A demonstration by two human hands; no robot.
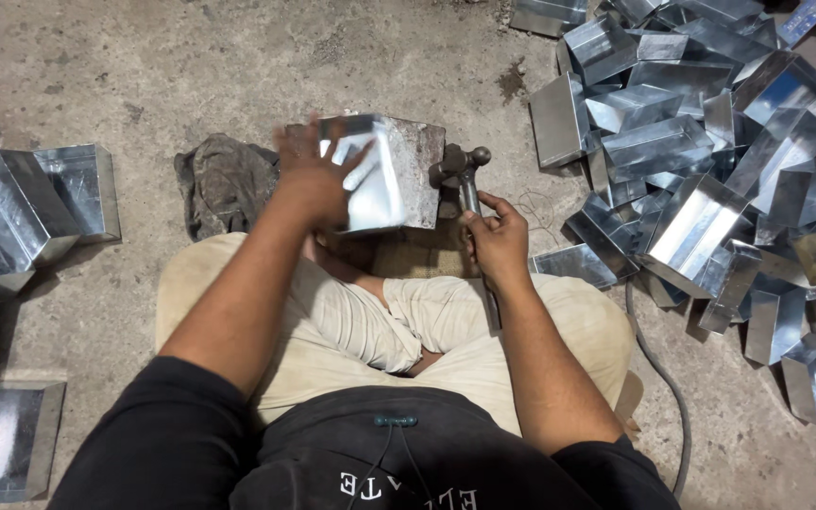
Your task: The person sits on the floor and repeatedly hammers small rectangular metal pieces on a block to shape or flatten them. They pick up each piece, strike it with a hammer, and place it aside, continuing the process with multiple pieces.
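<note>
Left hand (312,179) clamped on sheet-metal box (375,184) atop steel block (419,161); right hand (495,238) closed around hammer (465,175).

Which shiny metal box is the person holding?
The shiny folded sheet-metal box under the left hand, resting on the grey metal block. All the other metal boxes lie loose on the floor, untouched.

One hammer (462,170), one crumpled rag (224,181), five sheet-metal boxes (44,194) at left, and an uncountable heap of boxes (701,142) at right.
</note>
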